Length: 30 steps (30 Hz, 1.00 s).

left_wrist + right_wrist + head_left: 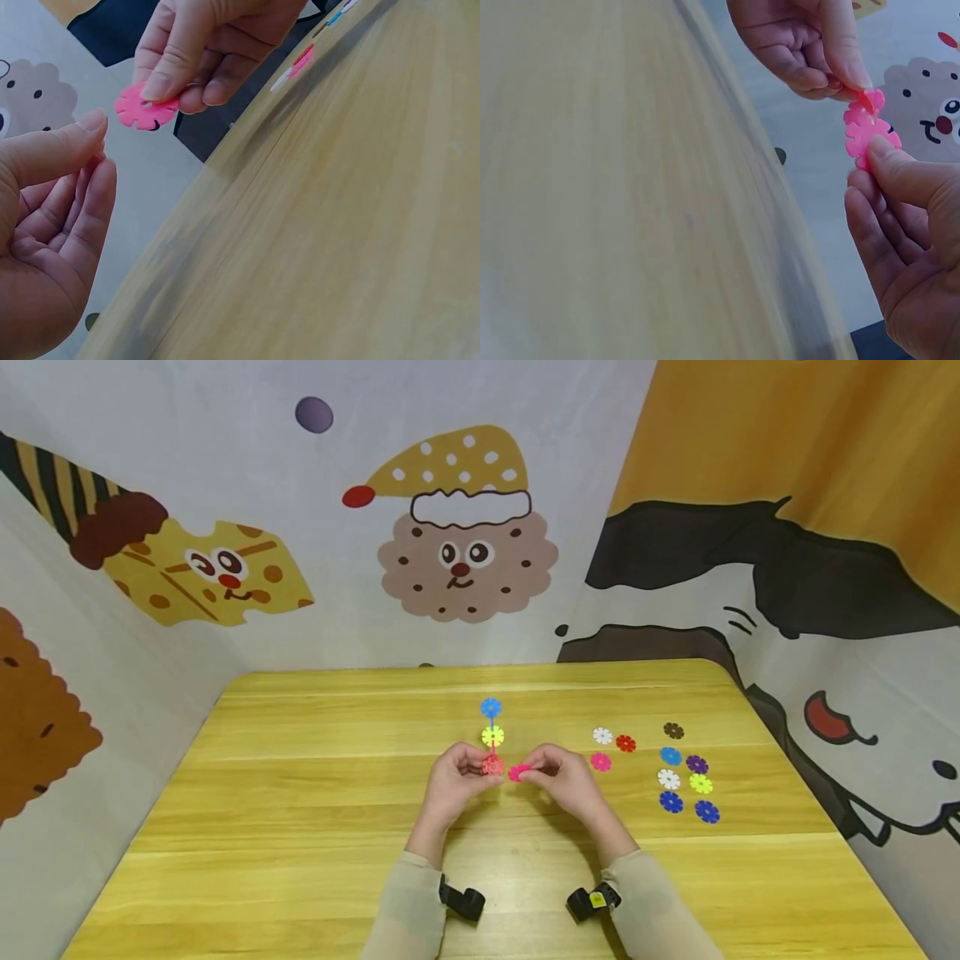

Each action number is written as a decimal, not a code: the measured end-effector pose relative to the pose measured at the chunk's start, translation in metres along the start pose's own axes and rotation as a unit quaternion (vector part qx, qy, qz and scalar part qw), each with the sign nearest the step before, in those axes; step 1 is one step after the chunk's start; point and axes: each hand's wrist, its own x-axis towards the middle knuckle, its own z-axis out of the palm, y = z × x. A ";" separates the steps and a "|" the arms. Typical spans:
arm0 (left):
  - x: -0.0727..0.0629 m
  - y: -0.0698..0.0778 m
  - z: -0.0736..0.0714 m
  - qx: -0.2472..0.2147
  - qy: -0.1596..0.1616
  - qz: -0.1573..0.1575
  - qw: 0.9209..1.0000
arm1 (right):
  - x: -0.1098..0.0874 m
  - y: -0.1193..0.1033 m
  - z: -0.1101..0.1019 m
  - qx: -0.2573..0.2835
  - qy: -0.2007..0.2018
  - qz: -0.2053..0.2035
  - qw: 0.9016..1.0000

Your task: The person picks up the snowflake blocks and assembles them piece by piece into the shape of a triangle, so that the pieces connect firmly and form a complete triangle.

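My left hand [452, 783] pinches the near end of a chain of notched plastic discs. That end is a coral-pink disc [492, 766]; farther along are a yellow disc [492, 737] and a light blue disc [491, 707], with narrow edge-on pieces between them. Between thumb and fingertips, my right hand [562, 778] holds a single bright pink disc [864, 139]. The two hands face each other over the table, a small gap between their pink discs in the head view. In the left wrist view, the left fingers hide the chain.
Loose notched discs lie on the wooden table [300, 827] to the right of the hands. Nearer are a white disc [602, 736], a red disc [626, 743] and a pink disc [601, 762]; farther right lie several others, including a brown disc [673, 731]. A printed curtain [300, 485] hangs behind.
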 end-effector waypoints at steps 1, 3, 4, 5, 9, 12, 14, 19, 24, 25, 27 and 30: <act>0.000 0.000 0.000 0.002 0.000 0.000 1.000 | 0.000 -0.001 0.001 0.004 0.003 0.001 1.000; 0.000 0.000 0.000 0.006 0.000 -0.001 1.000 | 0.000 -0.003 0.002 0.009 0.010 -0.001 1.000; 0.000 -0.001 0.000 0.008 0.000 -0.002 1.000 | 0.000 -0.004 0.003 0.011 0.013 -0.004 1.000; 0.000 -0.001 0.000 0.010 0.000 -0.002 1.000 | 0.000 -0.004 0.003 0.014 0.015 -0.008 1.000; 0.000 -0.002 0.001 0.018 -0.004 -0.003 1.000 | 0.001 -0.005 0.005 0.015 0.028 -0.047 0.998; 0.000 -0.002 0.002 0.021 -0.007 -0.005 1.000 | 0.002 -0.006 0.006 0.004 0.038 -0.076 0.996; 0.000 -0.003 0.003 0.023 -0.007 -0.003 1.000 | 0.002 -0.009 0.006 -0.007 0.045 -0.089 0.995; -0.001 0.000 0.004 0.026 -0.003 -0.001 1.000 | 0.002 -0.013 0.006 -0.032 0.057 -0.117 0.991; -0.002 0.003 0.007 0.025 -0.001 -0.006 1.000 | 0.002 -0.014 0.007 -0.032 0.063 -0.136 0.988; -0.002 0.004 0.008 0.025 -0.001 -0.006 1.000 | 0.002 -0.014 0.007 -0.031 0.065 -0.136 0.988; -0.002 0.005 0.008 0.024 -0.001 -0.009 1.000 | 0.002 -0.015 0.008 -0.026 0.070 -0.134 0.988; -0.002 0.004 0.008 0.021 0.004 -0.009 1.000 | 0.002 -0.017 0.008 -0.022 0.064 -0.120 0.990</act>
